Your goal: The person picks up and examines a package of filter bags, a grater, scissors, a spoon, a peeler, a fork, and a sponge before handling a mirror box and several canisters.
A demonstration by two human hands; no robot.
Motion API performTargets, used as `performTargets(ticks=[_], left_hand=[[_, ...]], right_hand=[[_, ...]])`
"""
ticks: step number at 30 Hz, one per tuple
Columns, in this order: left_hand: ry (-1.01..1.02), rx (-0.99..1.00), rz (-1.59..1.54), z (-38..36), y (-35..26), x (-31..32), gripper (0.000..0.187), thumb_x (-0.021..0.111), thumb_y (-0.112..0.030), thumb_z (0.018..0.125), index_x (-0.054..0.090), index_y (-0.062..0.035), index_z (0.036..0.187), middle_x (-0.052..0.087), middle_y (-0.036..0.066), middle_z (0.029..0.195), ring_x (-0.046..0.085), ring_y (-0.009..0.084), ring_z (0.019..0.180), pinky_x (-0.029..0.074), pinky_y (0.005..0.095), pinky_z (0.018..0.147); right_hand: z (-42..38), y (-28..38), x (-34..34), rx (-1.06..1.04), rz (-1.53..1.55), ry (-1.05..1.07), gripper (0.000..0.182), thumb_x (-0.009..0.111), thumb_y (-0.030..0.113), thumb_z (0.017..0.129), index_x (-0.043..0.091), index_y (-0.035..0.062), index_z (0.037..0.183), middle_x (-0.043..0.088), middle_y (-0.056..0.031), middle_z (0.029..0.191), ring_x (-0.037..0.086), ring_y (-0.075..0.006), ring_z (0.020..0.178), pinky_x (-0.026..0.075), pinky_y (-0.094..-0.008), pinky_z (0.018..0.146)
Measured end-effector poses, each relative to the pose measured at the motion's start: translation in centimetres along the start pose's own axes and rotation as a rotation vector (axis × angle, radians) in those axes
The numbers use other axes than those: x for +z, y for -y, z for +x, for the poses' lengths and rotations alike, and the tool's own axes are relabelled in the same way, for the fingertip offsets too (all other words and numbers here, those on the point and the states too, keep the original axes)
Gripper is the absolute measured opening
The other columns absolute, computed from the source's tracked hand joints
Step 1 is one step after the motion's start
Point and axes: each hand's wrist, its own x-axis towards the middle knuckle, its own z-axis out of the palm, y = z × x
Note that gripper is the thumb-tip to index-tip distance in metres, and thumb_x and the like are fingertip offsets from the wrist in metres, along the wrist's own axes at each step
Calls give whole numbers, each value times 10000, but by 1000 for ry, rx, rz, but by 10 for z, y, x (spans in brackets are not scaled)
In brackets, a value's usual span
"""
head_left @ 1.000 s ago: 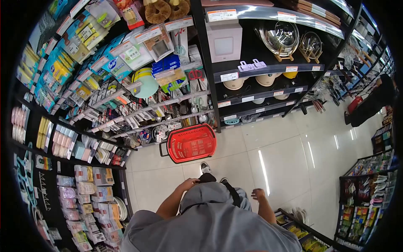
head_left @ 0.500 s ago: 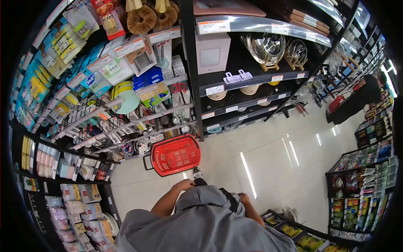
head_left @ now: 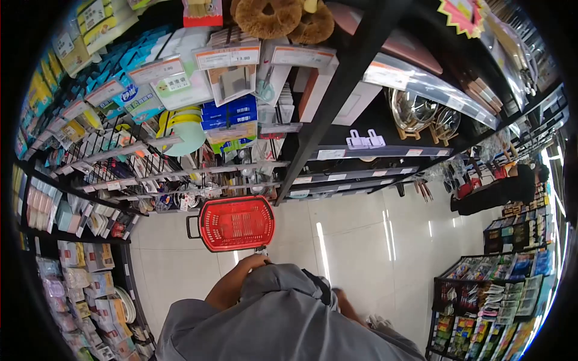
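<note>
Red plastic shopping basket [head_left: 236, 212] on the glossy tiled floor [head_left: 295, 246], at the foot of the utensil rack [head_left: 198, 171]. Left hand [head_left: 257, 260] nearest it, apart; right hand [head_left: 341, 296] low beside the grey shirt [head_left: 289, 319]. Can't tell finger spread on either.

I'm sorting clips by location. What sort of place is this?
Most likely a shop's household-goods aisle: there is a red shopping basket, a printed price label among many others, and rows of packaged goods on display.
</note>
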Motion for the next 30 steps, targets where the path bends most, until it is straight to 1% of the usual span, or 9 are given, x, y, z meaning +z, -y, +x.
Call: performTargets(ticks=[1, 3, 5, 7, 9, 15, 17, 22, 30], left_hand=[[16, -8, -4, -1, 2, -2, 384, 612, -229, 707, 613, -116, 1074, 621, 104, 1046, 585, 256, 970, 447, 350, 835], [28, 35, -29, -3, -3, -15, 384, 609, -197, 703, 607, -113, 1077, 613, 116, 1055, 578, 260, 982, 444, 347, 839], [-5, -14, -286, -18, -26, -21, 371, 604, -168, 705, 608, -101, 1070, 615, 121, 1047, 583, 271, 968, 445, 354, 835], [22, -116, -492, -19, -36, -27, 365, 604, -153, 705, 609, -97, 1066, 618, 122, 1041, 591, 275, 953, 448, 351, 831], [-235, 338, -196, -11, -8, -10, 379, 611, -129, 711, 601, -99, 1089, 624, 129, 1029, 605, 277, 929, 453, 337, 823], [-253, -16, -272, -30, -75, -27, 398, 626, -167, 736, 583, -92, 1125, 628, 136, 1023, 614, 258, 933, 453, 341, 847], [-336, -98, -354, -12, -75, -13, 393, 623, -179, 744, 583, -90, 1124, 629, 136, 1022, 613, 254, 940, 452, 342, 854], [-541, -165, -510, 16, -138, 20, 410, 611, -201, 759, 559, -69, 1144, 603, 156, 1082, 584, 272, 1002, 446, 339, 870], [-852, -200, -547, 62, -139, 127, 370, 556, -253, 802, 558, -56, 1115, 617, 129, 1048, 586, 264, 980, 449, 342, 827]], right_hand=[[-11, 3, 6, 5, -17, 20, 295, 468, 277, 819, 634, 73, 952, 616, -161, 1008, 597, -291, 907, 468, -369, 768], [13, 50, -45, 204, 667, 9, 226, 514, 204, 819, 632, 75, 961, 642, -67, 854, 604, -155, 679, 472, -296, 567], [15, 110, -109, -15, 879, -77, 255, 528, 122, 806, 582, 47, 1043, 640, -78, 860, 625, -149, 698, 483, -263, 553], [18, 162, -174, -157, 836, -145, 257, 501, 74, 780, 575, 16, 1020, 625, -73, 872, 603, -159, 753, 486, -285, 621], [26, 196, -234, -404, 931, -218, 237, 494, 40, 778, 578, 24, 999, 610, -55, 865, 590, -143, 764, 473, -261, 636], [41, 292, -430, -985, 1001, -404, 128, 559, 25, 809, 561, 12, 936, 585, -29, 877, 544, -111, 815, 433, -238, 735], [60, 317, -480, -1184, 901, -543, 314, 592, -8, 749, 508, 18, 1050, 550, -71, 1014, 520, -151, 976, 429, -272, 806], [115, 355, -541, -1117, 876, -596, 750, 755, 148, 620, 355, 35, 1244, 454, -151, 1223, 435, -256, 1155, 401, -411, 886], [160, 383, -537, -1160, 741, -408, 815, 816, 266, 556, 408, -32, 1195, 533, -184, 1138, 528, -225, 1050, 410, -300, 892]])
